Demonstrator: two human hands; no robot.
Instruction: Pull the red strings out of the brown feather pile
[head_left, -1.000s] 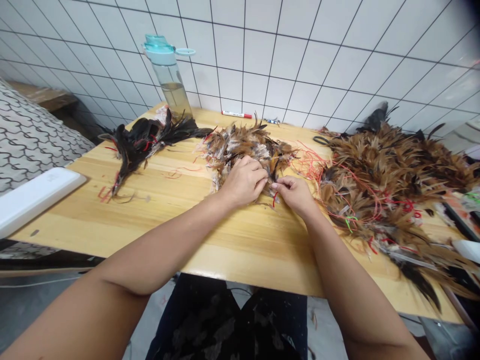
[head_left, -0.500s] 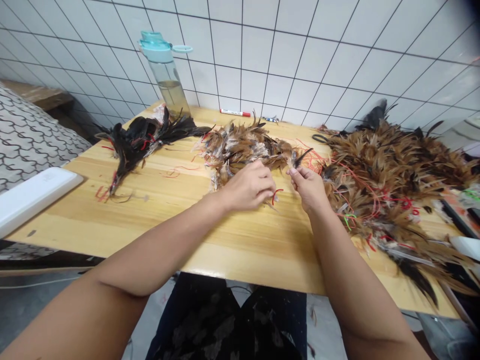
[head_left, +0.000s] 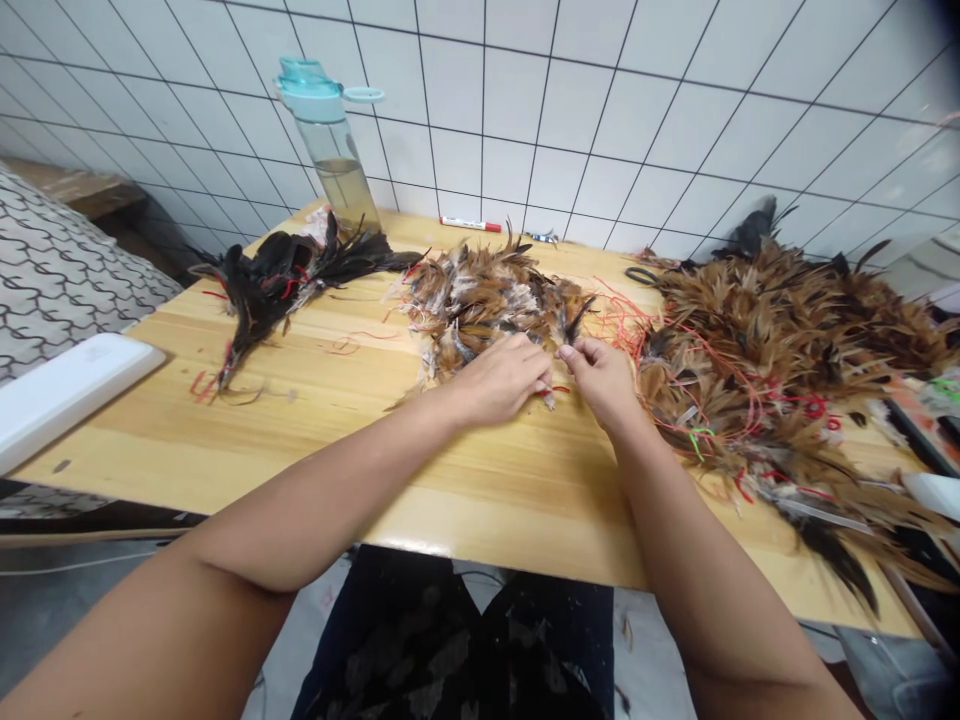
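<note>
My left hand (head_left: 504,380) is closed, its fingers curled over a small feather bundle. Pale quill ends (head_left: 550,399) and a bit of red tie (head_left: 560,389) poke out past its fingertips; the rest is covered. Thumb and finger of my right hand (head_left: 602,378) pinch a small dark-tipped feather (head_left: 574,322), held upright close to the left hand. Just behind both hands lies a heap of brown feather bunches (head_left: 480,290) with pale, fluffy bases.
Black feathers (head_left: 262,290) lie left, a large brown feather pile (head_left: 787,320) right. Red strings (head_left: 622,320) tangle between heaps. A water bottle (head_left: 334,150), a marker (head_left: 470,224) and black-handled scissors (head_left: 643,275) sit toward the tiled wall. A white device (head_left: 82,390) rests at the left edge.
My right hand has moved left with the feather, closer to my left hand. The left hand has shifted slightly, and the red tie at its fingertips now lies at another angle.
</note>
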